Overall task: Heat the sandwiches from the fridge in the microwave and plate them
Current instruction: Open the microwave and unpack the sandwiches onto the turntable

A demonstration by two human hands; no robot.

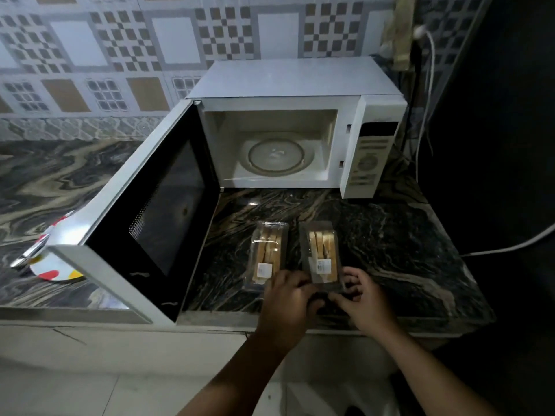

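Hands at the near end of the right-hand clear plastic sandwich pack (pixel 322 256), both of them. Left hand (pixel 288 298) comes in from the left, fingers curled over the pack's near left corner; it also overlaps the near right corner of the second clear plastic sandwich pack (pixel 267 253) lying just beside, but whether it touches that one cannot be told. Right hand (pixel 365 298) flanks the near right corner, fingers bent inward onto the dark rim. Judged: the two hands grip this one pack between them, perhaps working at its closure; the actual contact is in shadow.

Both packs lie on the dark marbled stone worktop (pixel 390 235), toward its front edge, side by side, nearly touching. Long axis of each runs front to back, away from the person, pointing roughly at the white microwave oven (pixel 288 85) at the back of the worktop.

Microwave door (pixel 156 205) stands swung fully open to the left; round glass turntable (pixel 276 156) inside is bare. Cavity lies straight ahead of the held pack, so the coming move is likely a lift and forward carry along the pack's own axis; either hand reaches equally.

White plate with coloured spots (pixel 51 270) sits partly hidden behind the open door, near the front edge on the left.
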